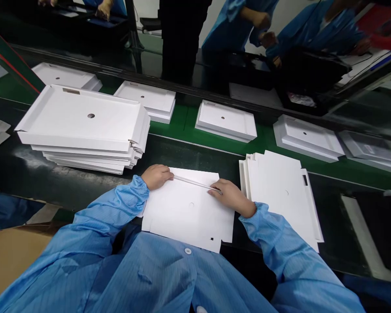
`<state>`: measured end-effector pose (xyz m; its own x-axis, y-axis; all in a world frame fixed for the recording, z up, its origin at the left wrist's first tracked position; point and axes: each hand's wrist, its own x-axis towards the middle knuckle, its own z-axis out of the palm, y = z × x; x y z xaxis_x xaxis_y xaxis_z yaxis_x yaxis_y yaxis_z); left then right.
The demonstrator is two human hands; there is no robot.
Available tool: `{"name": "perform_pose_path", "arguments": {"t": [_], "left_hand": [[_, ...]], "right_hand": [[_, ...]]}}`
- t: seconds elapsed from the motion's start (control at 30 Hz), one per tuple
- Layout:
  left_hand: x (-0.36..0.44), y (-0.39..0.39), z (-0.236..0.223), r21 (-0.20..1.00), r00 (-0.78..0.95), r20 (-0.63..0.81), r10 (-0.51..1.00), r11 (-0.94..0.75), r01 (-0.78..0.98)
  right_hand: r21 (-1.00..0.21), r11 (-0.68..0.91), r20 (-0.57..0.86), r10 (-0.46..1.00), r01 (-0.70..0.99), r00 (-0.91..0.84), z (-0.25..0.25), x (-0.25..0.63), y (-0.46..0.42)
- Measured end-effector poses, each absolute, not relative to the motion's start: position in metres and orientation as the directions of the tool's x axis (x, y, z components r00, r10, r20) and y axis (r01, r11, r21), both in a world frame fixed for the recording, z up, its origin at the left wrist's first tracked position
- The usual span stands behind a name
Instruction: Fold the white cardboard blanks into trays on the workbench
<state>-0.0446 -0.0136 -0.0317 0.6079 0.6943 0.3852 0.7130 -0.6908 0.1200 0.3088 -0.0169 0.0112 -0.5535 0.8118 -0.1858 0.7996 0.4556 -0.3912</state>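
Note:
A flat white cardboard sheet point(179, 217) with cut edges and a small round mark lies on the bench in front of my body. Its far edge has a narrow folded strip. My left hand point(158, 176) pinches the left end of that fold. At the right end, my right hand point(227, 192) grips the same fold, thumb toward me. To the right lies a stack of flat white sheets point(280, 191). On the left rises a pile of folded white trays point(81, 117), the top one with a round hole.
Beyond the dark bench point(189, 154) runs a green conveyor belt point(182, 124) carrying white boxes point(226, 119) in a row. Co-workers in blue sleeves point(234, 17) handle dark items at the far side. A slanted green post point(14, 58) stands at left.

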Motion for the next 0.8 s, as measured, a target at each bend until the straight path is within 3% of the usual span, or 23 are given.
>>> {"name": "perform_pose_path", "arguments": {"t": [0.17,0.3,0.4,0.6,0.8], "left_hand": [[-0.045,-0.01,-0.032,0.101,0.651,0.379,0.658,-0.728,0.678],[-0.047,-0.007,-0.031,0.231,0.618,0.397,0.679,-0.725,0.649],[-0.049,-0.007,-0.03,0.302,0.585,0.362,0.726,-0.685,0.663],[-0.046,-0.012,-0.028,0.141,0.607,0.302,0.735,-0.664,0.735],[-0.044,-0.011,-0.031,0.135,0.633,0.286,0.72,-0.684,0.717]], "right_hand": [[-0.149,0.668,-0.106,0.722,0.729,-0.683,0.008,0.269,-0.019],[-0.045,0.768,-0.049,0.637,0.639,-0.77,0.002,0.235,-0.014],[-0.023,0.793,0.007,0.609,0.609,-0.793,-0.01,0.222,-0.01],[-0.055,0.772,0.07,0.635,0.633,-0.769,-0.025,0.216,-0.012],[-0.104,0.732,0.063,0.681,0.674,-0.73,-0.02,0.188,-0.011]]}}
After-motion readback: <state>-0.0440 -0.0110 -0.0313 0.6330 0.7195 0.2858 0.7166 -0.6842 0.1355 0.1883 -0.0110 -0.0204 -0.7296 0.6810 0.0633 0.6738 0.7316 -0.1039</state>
